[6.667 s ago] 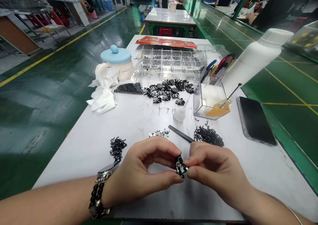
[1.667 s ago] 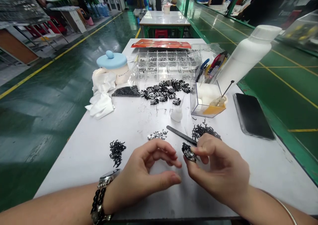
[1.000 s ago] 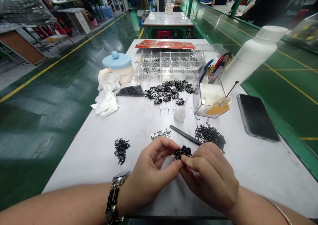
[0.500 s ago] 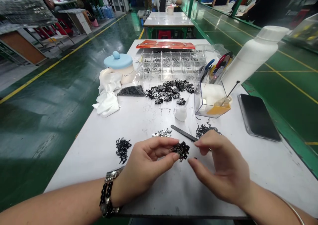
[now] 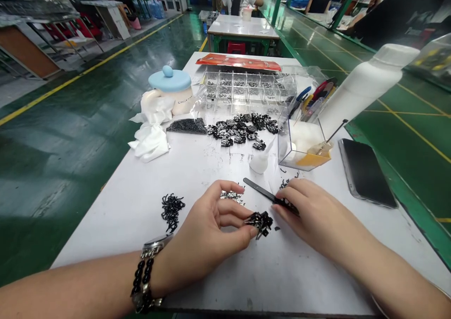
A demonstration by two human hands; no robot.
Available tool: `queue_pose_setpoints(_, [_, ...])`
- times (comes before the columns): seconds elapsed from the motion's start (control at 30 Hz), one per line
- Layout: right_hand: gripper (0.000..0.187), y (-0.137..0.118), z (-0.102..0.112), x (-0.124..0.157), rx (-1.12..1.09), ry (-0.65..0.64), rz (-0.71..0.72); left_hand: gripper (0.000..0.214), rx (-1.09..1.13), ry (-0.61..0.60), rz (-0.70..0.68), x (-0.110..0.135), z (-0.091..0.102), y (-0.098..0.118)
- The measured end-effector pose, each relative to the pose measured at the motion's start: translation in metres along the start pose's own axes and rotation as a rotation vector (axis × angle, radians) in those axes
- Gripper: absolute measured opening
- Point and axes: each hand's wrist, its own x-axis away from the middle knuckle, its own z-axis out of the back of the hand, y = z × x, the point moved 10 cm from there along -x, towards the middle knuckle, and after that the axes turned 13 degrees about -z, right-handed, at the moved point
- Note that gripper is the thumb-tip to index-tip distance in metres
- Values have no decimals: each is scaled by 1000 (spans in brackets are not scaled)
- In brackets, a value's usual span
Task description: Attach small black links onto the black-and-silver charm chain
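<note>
"Where's that black-and-silver part [image 5: 260, 222]?"

"Held over the tabletop [image 5: 197, 168], closer to its near edge than its far one. The left hand [image 5: 207, 229] pinches it between thumb and fingers, with the index finger standing apart."

"And the right hand [image 5: 310, 206]?"

"Fingers closed around the black tweezers [image 5: 259, 190], just beyond the part, toward the tabletop's right edge. I can't tell if they're lifted."

"Is the part heavy, do you reckon?"

"Light and stiff, I'd guess. Those thin silvery bits look bendable, and something so small and shiny might slip."

"So grip it where?"

"By the dark body, gently, sparing the prongs."
</note>
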Motion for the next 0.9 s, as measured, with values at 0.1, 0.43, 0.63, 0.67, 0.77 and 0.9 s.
queue_pose_setpoints(0.1, [9, -10, -5, -3, 137, 37, -29, 46, -37, -10, 16, 1, 0, 0])
queue_pose_setpoints(0.43, [11, 23, 23, 1, -217, 50, -157, 43, -62, -6, -17, -1, 4, 0])
queue_pose_setpoints(0.63, [9, 43, 54, 0, -669, 149, -164, 43, -74, -26, -9, -2, 5, -6])
queue_pose_setpoints(0.67, [8, 47, 54, -1, -743, 168, -199, 43, -78, -28, -8, -3, 5, -6])
queue_pose_setpoints(0.77, [6, 54, 44, -4, -874, 190, -268, 44, -95, -35, 5, -3, 4, -6])
queue_pose_setpoints(0.9, [23, 60, 32, -5, -1056, 227, -336, 42, -103, -42, 0, -3, 3, -4])
